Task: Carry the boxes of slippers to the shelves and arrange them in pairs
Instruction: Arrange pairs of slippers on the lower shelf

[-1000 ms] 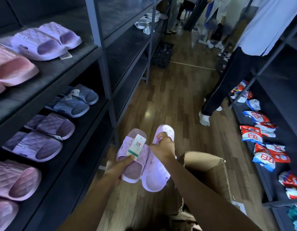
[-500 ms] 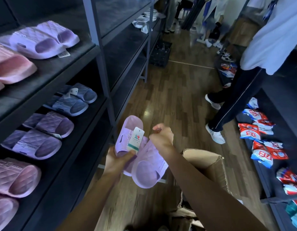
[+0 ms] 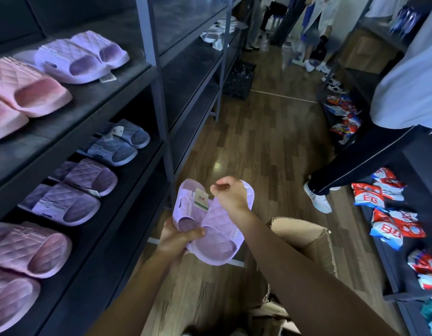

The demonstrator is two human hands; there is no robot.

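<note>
Your left hand [image 3: 179, 236] is clamped on the pair of lilac slippers [image 3: 216, 241] from below, with the thumb across the strap of the nearer one. You hold them sole to sole at a slant, above the wooden floor [image 3: 265, 146] and just beside the shelves [image 3: 135, 73] on your left. Your right hand [image 3: 230, 196] is curled into a fist at the toe end of the pair. The thread of the white tag [image 3: 201, 202] runs up to it, but I cannot tell whether your fingers pinch the thread or the slipper. The open cardboard box [image 3: 304, 235] stands below your right forearm.

On the shelves 5 pairs already lie side by side – lilac [image 3: 81, 57] and pink [image 3: 23, 90] on top, blue [image 3: 118, 144] beneath. Another person's leg [image 3: 355, 161] stands in the aisle by the red and blue packets [image 3: 384, 197].
</note>
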